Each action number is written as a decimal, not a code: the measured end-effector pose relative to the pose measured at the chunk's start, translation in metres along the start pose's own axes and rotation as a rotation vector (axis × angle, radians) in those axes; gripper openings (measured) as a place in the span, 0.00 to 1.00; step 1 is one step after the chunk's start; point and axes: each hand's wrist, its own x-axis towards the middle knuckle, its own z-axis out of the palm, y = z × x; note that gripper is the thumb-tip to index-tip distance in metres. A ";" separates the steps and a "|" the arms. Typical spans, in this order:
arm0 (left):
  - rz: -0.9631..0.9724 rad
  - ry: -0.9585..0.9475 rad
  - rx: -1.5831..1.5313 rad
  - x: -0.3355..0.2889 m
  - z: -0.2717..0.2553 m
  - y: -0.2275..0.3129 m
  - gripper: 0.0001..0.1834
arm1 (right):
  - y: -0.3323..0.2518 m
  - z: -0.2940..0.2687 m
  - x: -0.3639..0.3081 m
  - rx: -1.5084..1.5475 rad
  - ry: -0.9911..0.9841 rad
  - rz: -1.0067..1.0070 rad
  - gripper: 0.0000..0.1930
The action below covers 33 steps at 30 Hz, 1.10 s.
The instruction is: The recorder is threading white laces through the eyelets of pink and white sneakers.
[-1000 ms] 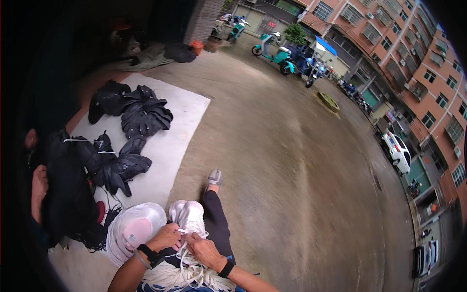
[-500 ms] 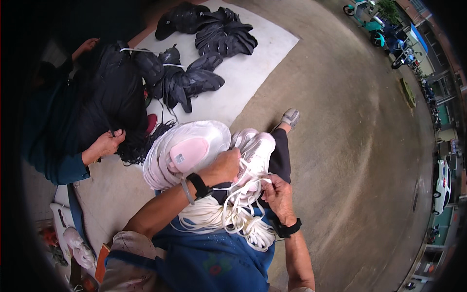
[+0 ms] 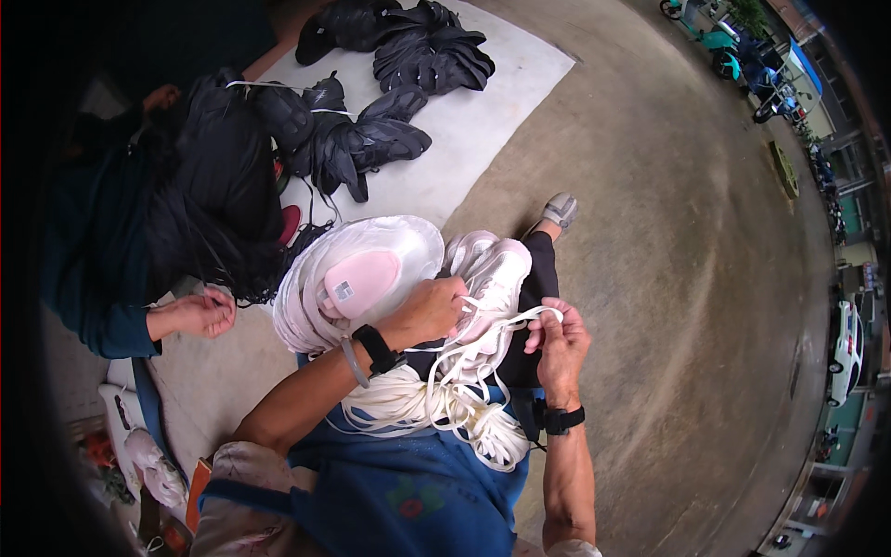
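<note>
On my lap lies a pale pink and white sneaker, with long laces trailing from its front. My left hand is closed at the sneaker's lacing and pinches a white shoelace; its fingertips are partly hidden. Off the shoe's right side, my right hand grips a stretch of white shoelace between thumb and forefinger. A thick bundle of cream-white laces rests on my blue apron, below the shoe. Close by on the left is a stack of pale shoe uppers, a pink insole-like piece showing on top.
A co-worker's hand is at the left, beside a mass of black laces. Black shoe uppers lie on a white sheet. Concrete floor stretches right, toward parked scooters and a white car.
My right hand has moved up and right, drawing the lace outward from the shoe. My left hand has stayed near the lacing. The co-worker's near hand has moved lower.
</note>
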 end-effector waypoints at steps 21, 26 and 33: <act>0.186 0.211 0.164 -0.019 -0.007 0.013 0.08 | -0.037 -0.003 -0.059 -0.934 -0.640 -0.341 0.13; -0.052 -0.221 0.083 -0.045 0.000 0.031 0.18 | -0.037 0.005 -0.075 -0.873 -0.681 -0.527 0.10; -0.199 -0.271 -0.566 -0.053 0.017 0.010 0.16 | -0.044 0.005 -0.088 -0.658 -0.619 -0.433 0.10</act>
